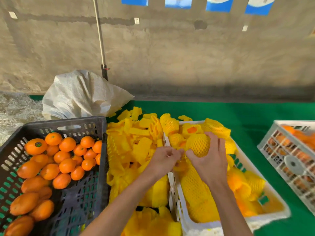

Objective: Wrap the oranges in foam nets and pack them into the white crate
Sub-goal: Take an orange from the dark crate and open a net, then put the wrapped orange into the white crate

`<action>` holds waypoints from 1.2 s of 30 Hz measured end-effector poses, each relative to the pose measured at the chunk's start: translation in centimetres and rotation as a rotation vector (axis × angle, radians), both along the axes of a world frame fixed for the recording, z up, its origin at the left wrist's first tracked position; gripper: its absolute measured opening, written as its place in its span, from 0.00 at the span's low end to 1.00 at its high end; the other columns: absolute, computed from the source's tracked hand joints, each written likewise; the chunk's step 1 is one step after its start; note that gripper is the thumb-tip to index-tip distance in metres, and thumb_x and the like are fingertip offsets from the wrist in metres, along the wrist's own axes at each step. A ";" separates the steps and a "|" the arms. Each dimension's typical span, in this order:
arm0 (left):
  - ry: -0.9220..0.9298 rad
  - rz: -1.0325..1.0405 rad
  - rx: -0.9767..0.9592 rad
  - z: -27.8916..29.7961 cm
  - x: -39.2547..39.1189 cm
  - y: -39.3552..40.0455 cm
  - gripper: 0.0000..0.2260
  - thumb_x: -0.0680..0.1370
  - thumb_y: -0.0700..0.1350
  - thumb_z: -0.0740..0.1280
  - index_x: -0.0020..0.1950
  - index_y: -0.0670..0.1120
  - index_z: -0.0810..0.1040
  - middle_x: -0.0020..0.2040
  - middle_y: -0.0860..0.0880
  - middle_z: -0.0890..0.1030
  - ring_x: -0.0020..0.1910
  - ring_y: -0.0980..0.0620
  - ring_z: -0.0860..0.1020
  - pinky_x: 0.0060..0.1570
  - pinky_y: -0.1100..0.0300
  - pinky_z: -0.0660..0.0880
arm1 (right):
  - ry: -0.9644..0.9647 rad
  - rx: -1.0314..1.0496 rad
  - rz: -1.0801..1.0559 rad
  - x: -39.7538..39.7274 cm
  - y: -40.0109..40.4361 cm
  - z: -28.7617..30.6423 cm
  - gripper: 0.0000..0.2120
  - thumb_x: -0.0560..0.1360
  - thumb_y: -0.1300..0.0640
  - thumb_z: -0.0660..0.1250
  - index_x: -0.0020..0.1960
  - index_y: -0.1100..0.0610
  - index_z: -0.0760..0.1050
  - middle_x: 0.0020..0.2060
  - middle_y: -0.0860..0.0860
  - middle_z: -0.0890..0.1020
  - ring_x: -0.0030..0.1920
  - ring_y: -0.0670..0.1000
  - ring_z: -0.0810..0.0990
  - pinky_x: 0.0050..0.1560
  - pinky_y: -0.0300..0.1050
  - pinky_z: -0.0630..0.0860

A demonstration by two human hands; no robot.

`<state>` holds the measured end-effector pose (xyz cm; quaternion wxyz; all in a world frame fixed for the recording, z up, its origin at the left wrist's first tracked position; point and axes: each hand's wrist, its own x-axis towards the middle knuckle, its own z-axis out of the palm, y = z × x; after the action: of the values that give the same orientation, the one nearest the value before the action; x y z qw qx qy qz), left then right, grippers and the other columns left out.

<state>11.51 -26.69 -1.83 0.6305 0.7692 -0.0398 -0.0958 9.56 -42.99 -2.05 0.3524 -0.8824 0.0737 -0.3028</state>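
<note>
My right hand (207, 160) grips an orange wrapped in a yellow foam net (198, 145) above the white crate (177, 193). My left hand (164, 160) pinches the net's loose end just left of that orange. The white crate holds several net-wrapped oranges (196, 189). A pile of loose yellow foam nets (133, 147) lies between the white crate and the dark crate (71, 125). Bare oranges (66, 155) fill the dark crate at the left.
A second white crate (267, 145) with oranges stands at the right on the green table cover (247, 113). A white woven sack (81, 94) sits behind the dark crate. A concrete wall and a pole rise at the back.
</note>
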 end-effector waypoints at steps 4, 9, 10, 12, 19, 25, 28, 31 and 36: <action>-0.182 0.093 0.017 -0.6 -2.2 -2.8 0.11 0.82 0.45 0.70 0.42 0.41 0.83 0.45 0.45 0.86 0.40 0.56 0.79 0.44 0.52 0.77 | 0.084 -0.062 -0.104 -3.9 -2.8 -1.7 0.37 0.63 0.43 0.78 0.69 0.48 0.70 0.58 0.53 0.70 0.60 0.61 0.73 0.55 0.59 0.76; -0.183 0.044 -0.003 0.0 -4.1 -2.9 0.12 0.82 0.47 0.70 0.40 0.45 0.83 0.46 0.46 0.85 0.37 0.58 0.79 0.44 0.59 0.76 | 0.384 -0.278 -0.146 -6.2 -3.8 -3.4 0.39 0.68 0.34 0.70 0.74 0.48 0.68 0.66 0.55 0.69 0.67 0.59 0.67 0.68 0.57 0.65; -0.185 0.044 -0.008 0.2 -4.4 -2.5 0.12 0.83 0.47 0.69 0.41 0.43 0.83 0.46 0.44 0.85 0.38 0.56 0.79 0.44 0.57 0.76 | 0.411 -0.320 -0.147 -6.3 -3.8 -3.4 0.41 0.69 0.33 0.69 0.76 0.48 0.65 0.70 0.54 0.67 0.71 0.59 0.64 0.71 0.57 0.61; -0.205 0.055 -0.014 0.7 -4.6 -1.3 0.12 0.83 0.46 0.69 0.43 0.40 0.83 0.45 0.43 0.85 0.38 0.54 0.80 0.44 0.58 0.76 | 0.352 -0.364 -0.141 -6.2 -3.5 -2.8 0.42 0.71 0.32 0.68 0.78 0.50 0.63 0.76 0.54 0.64 0.75 0.59 0.61 0.75 0.59 0.56; -0.281 0.262 0.041 2.3 -6.1 5.4 0.11 0.84 0.46 0.68 0.47 0.42 0.83 0.43 0.51 0.84 0.42 0.55 0.81 0.46 0.58 0.78 | 0.096 -0.373 0.069 -4.2 3.1 -1.0 0.32 0.73 0.42 0.74 0.71 0.56 0.73 0.70 0.55 0.74 0.71 0.60 0.69 0.73 0.59 0.62; -0.240 0.388 0.191 1.0 -6.7 16.3 0.11 0.84 0.47 0.66 0.52 0.40 0.83 0.47 0.45 0.84 0.44 0.48 0.81 0.43 0.51 0.76 | 0.270 -0.297 0.379 -2.2 12.4 -4.3 0.25 0.77 0.48 0.71 0.72 0.52 0.72 0.69 0.51 0.74 0.70 0.55 0.70 0.66 0.51 0.70; -0.112 0.363 0.404 -0.6 -6.1 21.8 0.12 0.85 0.47 0.65 0.55 0.38 0.83 0.51 0.42 0.84 0.49 0.48 0.80 0.50 0.52 0.76 | 0.518 -0.261 0.518 -1.2 16.2 -7.2 0.26 0.79 0.47 0.69 0.75 0.50 0.69 0.70 0.50 0.72 0.68 0.56 0.73 0.62 0.51 0.74; 0.042 0.342 0.628 -1.8 -5.1 26.4 0.13 0.84 0.47 0.66 0.47 0.39 0.79 0.48 0.40 0.81 0.53 0.41 0.80 0.47 0.52 0.74 | 0.779 -0.352 0.559 -0.4 18.8 -10.6 0.33 0.78 0.42 0.70 0.78 0.50 0.63 0.74 0.52 0.68 0.70 0.58 0.72 0.64 0.53 0.75; 0.415 0.043 0.981 -3.6 -4.7 33.0 0.15 0.82 0.47 0.70 0.66 0.41 0.77 0.62 0.41 0.80 0.61 0.40 0.79 0.57 0.50 0.77 | 0.825 -0.424 0.455 0.2 20.5 -14.5 0.21 0.80 0.47 0.67 0.70 0.53 0.71 0.66 0.53 0.74 0.65 0.57 0.76 0.57 0.50 0.76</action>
<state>6.84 6.32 -5.45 0.1932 0.9392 0.1510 -0.2404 9.76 -22.49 -16.57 0.1644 -0.9742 -0.0504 0.1463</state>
